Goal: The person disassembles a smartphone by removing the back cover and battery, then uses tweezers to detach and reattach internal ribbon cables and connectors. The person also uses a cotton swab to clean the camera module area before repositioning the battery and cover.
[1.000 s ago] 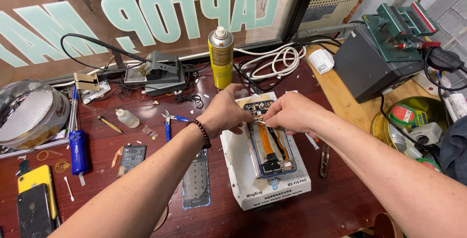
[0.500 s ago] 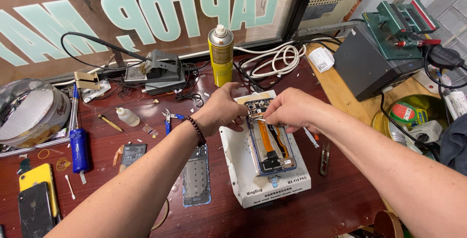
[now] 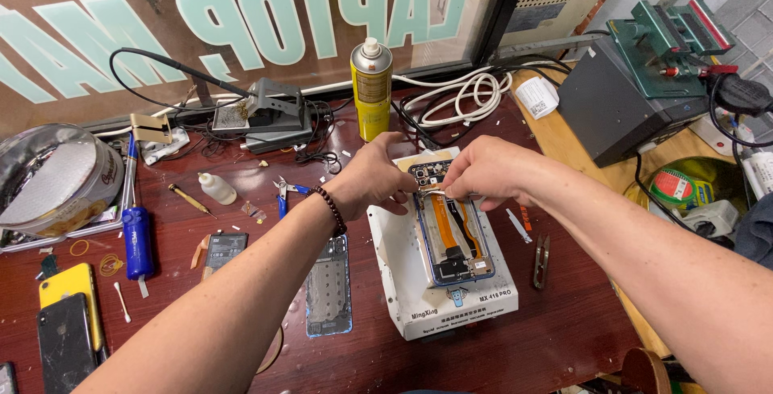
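Observation:
An opened phone with a blue frame and an orange flex cable lies face down on a white heating pad in the middle of the dark red table. My left hand, with a bead bracelet at the wrist, presses its fingertips on the phone's upper left corner. Over the phone's top end, my right hand pinches thin metal tweezers whose tips touch the circuit board near the camera. The upper part of the phone is partly hidden by both hands.
A yellow spray can stands behind the pad, with a soldering stand and white cables nearby. A phone back cover, blue screwdriver, small pliers, two phones lie left. Black box at right.
The view has drifted slightly. My right hand has shifted a little left over the phone's top end; my left hand stays pressed on the upper left corner.

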The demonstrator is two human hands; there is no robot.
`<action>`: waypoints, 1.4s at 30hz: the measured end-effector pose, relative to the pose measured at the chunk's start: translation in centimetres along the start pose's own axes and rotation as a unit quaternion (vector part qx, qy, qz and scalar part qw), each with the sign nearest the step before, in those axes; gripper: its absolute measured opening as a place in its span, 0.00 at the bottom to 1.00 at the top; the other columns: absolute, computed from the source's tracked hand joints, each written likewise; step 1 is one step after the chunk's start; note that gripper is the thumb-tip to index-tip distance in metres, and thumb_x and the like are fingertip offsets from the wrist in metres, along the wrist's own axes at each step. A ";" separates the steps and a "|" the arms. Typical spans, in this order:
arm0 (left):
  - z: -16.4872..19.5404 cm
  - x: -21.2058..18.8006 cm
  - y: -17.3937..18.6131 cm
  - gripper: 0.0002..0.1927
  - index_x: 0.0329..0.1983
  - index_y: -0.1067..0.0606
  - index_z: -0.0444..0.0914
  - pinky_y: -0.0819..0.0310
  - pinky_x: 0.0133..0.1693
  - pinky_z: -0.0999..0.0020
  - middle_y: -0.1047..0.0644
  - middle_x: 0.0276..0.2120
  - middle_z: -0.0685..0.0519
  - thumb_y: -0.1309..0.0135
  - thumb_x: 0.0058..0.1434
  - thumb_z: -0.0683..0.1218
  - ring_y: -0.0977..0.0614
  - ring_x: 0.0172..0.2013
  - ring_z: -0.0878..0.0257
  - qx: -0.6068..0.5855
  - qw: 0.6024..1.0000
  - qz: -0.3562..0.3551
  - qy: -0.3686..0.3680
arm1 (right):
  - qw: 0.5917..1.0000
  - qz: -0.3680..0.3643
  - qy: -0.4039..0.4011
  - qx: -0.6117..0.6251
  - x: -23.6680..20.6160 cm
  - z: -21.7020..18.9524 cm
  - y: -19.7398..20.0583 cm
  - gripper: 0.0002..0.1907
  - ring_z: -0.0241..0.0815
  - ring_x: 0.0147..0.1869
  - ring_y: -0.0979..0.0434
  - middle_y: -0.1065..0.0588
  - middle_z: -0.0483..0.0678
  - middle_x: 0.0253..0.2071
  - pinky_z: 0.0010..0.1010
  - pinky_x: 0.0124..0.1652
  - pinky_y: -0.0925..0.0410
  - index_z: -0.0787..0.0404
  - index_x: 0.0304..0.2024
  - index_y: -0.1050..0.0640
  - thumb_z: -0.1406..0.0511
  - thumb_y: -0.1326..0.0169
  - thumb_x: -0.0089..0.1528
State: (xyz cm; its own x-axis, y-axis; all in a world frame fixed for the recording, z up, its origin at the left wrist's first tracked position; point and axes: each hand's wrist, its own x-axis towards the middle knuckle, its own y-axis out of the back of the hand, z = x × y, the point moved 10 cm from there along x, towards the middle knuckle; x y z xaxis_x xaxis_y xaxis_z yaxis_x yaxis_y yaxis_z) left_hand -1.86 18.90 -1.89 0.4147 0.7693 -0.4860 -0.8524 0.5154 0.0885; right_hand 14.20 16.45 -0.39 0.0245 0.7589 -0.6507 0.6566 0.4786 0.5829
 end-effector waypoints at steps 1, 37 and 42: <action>0.1 0.0 0.0 0.50 0.75 0.49 0.41 0.13 0.31 0.60 0.22 0.32 0.47 0.40 0.50 0.33 0.18 0.28 0.60 0.004 1.000 0.000 -0.001 | 1.000 -0.002 0.004 0.000 0.0 -0.1 0.0 0.08 0.36 0.40 0.20 0.18 0.45 0.36 0.30 0.35 0.27 0.56 0.38 0.13 0.66 0.37 0.56; 1.7 -0.9 -0.5 0.53 0.75 0.48 0.41 0.12 0.29 0.64 0.22 0.39 0.47 0.36 0.47 0.35 0.16 0.33 0.59 0.096 0.994 0.034 -0.031 | 1.000 -0.018 -0.003 0.019 0.6 -0.3 -0.3 0.09 0.37 0.42 0.20 0.18 0.46 0.39 0.33 0.36 0.23 0.58 0.39 0.15 0.68 0.37 0.55; 1.7 -0.7 -0.6 0.53 0.75 0.48 0.41 0.17 0.30 0.64 0.21 0.40 0.46 0.36 0.47 0.34 0.16 0.34 0.58 0.110 0.993 0.029 -0.033 | 1.000 -0.012 0.005 0.017 0.7 -0.2 -0.3 0.09 0.37 0.41 0.20 0.18 0.45 0.37 0.32 0.34 0.24 0.58 0.38 0.14 0.67 0.36 0.55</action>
State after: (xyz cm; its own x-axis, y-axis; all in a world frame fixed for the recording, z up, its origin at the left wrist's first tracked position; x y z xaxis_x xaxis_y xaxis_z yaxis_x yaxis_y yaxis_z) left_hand -1.11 18.67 -0.11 0.3933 0.8195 -0.4169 -0.7884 0.5339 0.3057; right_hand 13.86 16.91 -0.97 0.0011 0.7517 -0.6596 0.6823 0.4816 0.5500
